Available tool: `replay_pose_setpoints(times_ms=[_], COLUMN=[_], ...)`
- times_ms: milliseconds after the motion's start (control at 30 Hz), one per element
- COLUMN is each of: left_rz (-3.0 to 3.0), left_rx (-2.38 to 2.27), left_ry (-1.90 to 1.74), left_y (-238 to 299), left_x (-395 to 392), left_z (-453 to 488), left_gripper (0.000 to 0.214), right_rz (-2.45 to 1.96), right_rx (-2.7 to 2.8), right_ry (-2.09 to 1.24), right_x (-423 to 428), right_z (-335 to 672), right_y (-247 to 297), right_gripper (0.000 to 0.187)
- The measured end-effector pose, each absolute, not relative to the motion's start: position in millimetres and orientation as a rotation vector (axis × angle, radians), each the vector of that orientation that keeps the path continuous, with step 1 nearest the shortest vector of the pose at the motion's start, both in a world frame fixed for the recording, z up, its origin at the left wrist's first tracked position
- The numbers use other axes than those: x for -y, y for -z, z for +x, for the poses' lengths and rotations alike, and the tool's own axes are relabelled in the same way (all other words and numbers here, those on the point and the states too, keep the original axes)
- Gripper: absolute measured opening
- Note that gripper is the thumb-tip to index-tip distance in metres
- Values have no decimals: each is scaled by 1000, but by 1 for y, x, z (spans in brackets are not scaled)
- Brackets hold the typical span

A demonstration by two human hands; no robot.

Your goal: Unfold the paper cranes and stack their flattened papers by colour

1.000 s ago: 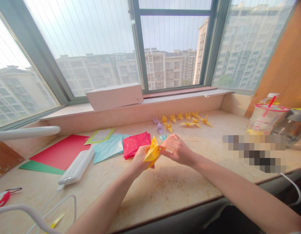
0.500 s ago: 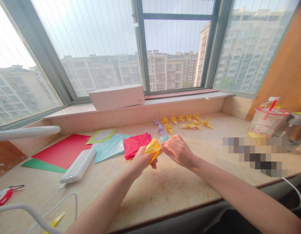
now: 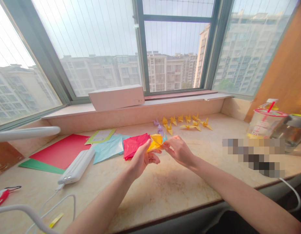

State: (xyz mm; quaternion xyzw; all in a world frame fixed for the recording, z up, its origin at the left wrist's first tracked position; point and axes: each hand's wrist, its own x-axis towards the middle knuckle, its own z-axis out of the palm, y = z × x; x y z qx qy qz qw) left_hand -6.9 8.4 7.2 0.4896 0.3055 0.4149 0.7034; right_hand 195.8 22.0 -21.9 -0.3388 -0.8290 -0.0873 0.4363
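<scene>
A folded piece of yellow origami paper (image 3: 155, 143) is held up above the counter between both hands. My left hand (image 3: 143, 157) grips its left side, thumb on top and fingers curled beneath. The fingertips of my right hand (image 3: 177, 149) pinch its right end. Just behind, a light-blue folded piece (image 3: 164, 137) is mostly hidden. Crumpled red paper sheets (image 3: 136, 145) lie left of the yellow paper. Farther back stand several yellow paper cranes (image 3: 187, 126) and a few lilac paper cranes (image 3: 160, 129).
Light-blue sheets (image 3: 108, 149), large red paper (image 3: 60, 149) and a white power bank (image 3: 76, 165) with cables lie left. A white box (image 3: 116, 98) sits on the sill. A cup with a straw (image 3: 266, 123) and a jar (image 3: 292, 131) stand right, near a pixelated patch.
The yellow paper has turned and tilted in my hands, showing a flatter, wider face. My left fingers have shifted beneath it, while my right hand still pinches its right end.
</scene>
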Motion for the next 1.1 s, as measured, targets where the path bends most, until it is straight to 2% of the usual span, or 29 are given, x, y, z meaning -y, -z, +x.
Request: replay_pose_setpoints(times_ms=[200,300,467,667,867,1100], left_rz=[1264,1273,1259,1613,1713,2078], left_rx=[-737,-740,-651,-892,-1063,-1360], left_ry=[-932,-929,-967,-977,-1108,-1228], left_y=[-10,-8,-8,1,2,-1], left_x=[-6,-6,-4,-2,-4,-4], left_z=[-7,-6,-6,1,2,-7], left_gripper=[49,50,62,47,37,16], right_rz=[-911,-886,-879,-969,-943,-945], right_rx=[2010,2053,2094,2077,2028,2037], right_ry=[133,126,106,70,-27,-108], right_x=[-19,-20,-22,-15,-8,-6], right_z=[195,196,195,190,180,179], right_y=[21,21,22,19,19,23], right_gripper=[19,17,22,20,33,33])
